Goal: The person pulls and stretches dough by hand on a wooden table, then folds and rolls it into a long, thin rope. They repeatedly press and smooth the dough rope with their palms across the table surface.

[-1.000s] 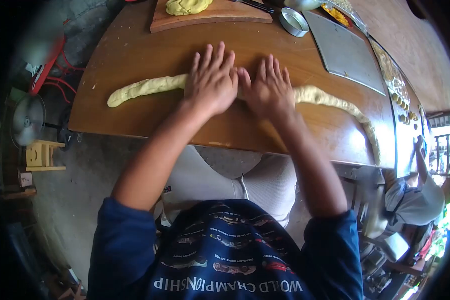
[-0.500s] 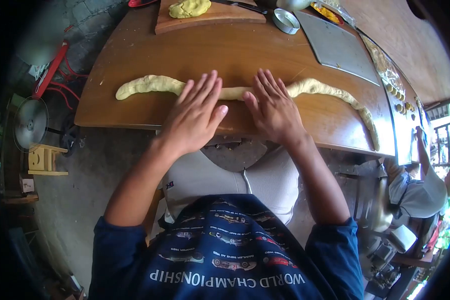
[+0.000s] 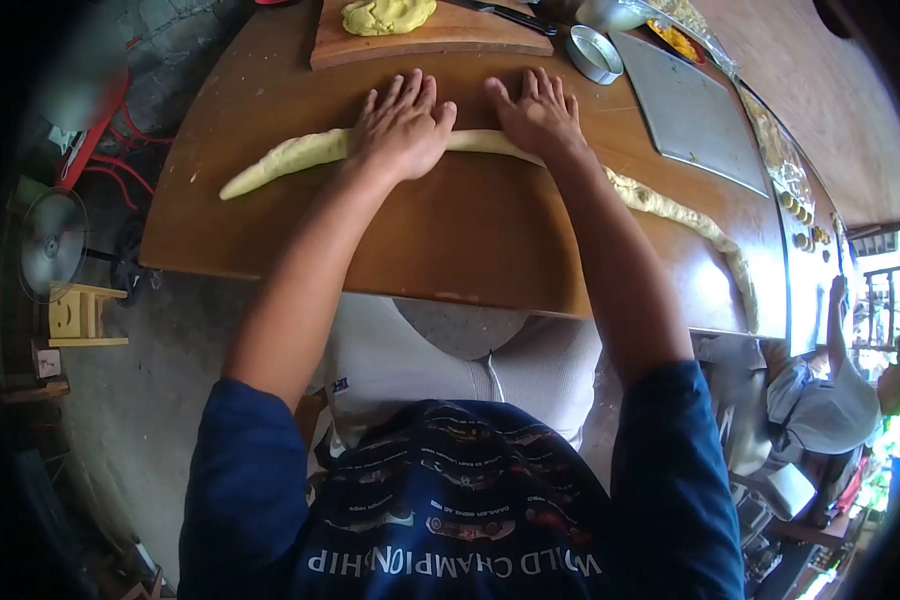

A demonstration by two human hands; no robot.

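Observation:
A long rope of pale yellow dough (image 3: pixel 295 157) stretches sideways across the brown wooden table (image 3: pixel 470 235). Its right part is lumpier and bends down toward the table's front edge. My left hand (image 3: pixel 405 125) lies palm down over the rope, fingers extended away from me. To its right, my right hand (image 3: pixel 538 112) is also flat on the rope with the fingers spread. A smooth stretch of dough shows between the two hands. The parts under my palms and right wrist are hidden.
At the back, a cutting board (image 3: pixel 450 45) bears a lump of yellow dough (image 3: pixel 388 14) and a knife (image 3: pixel 500 13). A round metal tin (image 3: pixel 595 54) and a grey metal tray (image 3: pixel 690 112) lie at the back right. Another person (image 3: pixel 830 405) is at the far right; a fan (image 3: pixel 54 245) stands left.
Both hands have moved forward, away from me, over the dough. The middle of the rope has rolled forward with them, and its left end looks straighter and more tapered.

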